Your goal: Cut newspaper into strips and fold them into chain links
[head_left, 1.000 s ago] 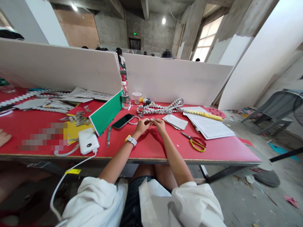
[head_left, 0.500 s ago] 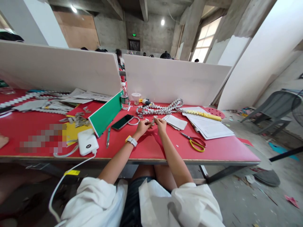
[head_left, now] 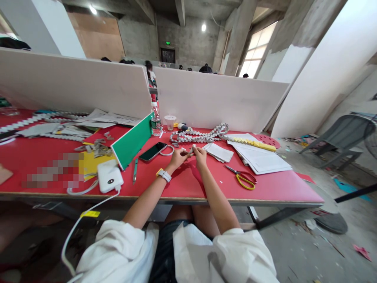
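Over the red tabletop (head_left: 182,184) my left hand (head_left: 178,158) and my right hand (head_left: 200,156) meet, both closed in a pinch. Between my fingertips is a small piece of folded white paper (head_left: 193,148), held by the right hand. The left fingers press close beside it and seem to grip paper too. Just behind my hands lies a zigzag chain of folded paper (head_left: 203,135). A stack of small paper strips (head_left: 218,152) sits right of my right hand, and a phone (head_left: 153,151) lies left of my left hand.
Scissors (head_left: 243,177) and paper sheets (head_left: 260,157) lie to the right. On the left are a power bank (head_left: 109,177) with its cable, a green board (head_left: 134,141), a cutter knife (head_left: 134,171) and a water bottle (head_left: 156,120). Another person's hand (head_left: 4,174) shows at the far left.
My fingers shift slightly around the small white paper, which tilts a little. The hands stay in nearly the same place.
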`<state>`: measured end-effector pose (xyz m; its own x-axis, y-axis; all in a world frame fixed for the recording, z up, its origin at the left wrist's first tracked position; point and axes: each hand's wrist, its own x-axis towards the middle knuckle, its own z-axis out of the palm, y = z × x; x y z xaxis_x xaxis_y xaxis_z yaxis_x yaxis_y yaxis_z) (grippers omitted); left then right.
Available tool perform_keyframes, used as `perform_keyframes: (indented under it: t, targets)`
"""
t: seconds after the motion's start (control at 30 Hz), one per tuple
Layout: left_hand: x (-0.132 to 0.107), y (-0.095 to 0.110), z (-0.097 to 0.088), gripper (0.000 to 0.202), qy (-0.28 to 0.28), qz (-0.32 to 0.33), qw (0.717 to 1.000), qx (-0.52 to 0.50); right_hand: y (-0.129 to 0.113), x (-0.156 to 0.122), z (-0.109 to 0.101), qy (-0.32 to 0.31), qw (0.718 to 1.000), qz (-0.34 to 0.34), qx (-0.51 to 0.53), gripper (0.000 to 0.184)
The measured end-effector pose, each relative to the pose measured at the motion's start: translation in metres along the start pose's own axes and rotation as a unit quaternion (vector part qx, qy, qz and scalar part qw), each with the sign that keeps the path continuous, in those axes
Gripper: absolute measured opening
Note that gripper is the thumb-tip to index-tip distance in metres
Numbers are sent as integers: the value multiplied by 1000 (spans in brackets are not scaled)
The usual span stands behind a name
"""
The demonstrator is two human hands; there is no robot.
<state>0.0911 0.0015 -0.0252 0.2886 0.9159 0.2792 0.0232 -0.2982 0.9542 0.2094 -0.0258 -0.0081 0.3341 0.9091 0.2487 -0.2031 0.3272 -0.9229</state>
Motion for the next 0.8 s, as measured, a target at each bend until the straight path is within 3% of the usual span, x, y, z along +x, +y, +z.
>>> perform_keyframes:
  t: [0.13,0.3,0.8]
  targets:
    - [0,-2,3,38,18,-7,1000,-24,1,1,0,9,1000,-5,-1,39]
    - [3,-8,4,58,32,-18,995,-88,3,3,-1,12,1000,-10,-8,38]
    - [5,-12,4,43,30,29,993,-109,0,0,2,6,1000,-6,-24,37]
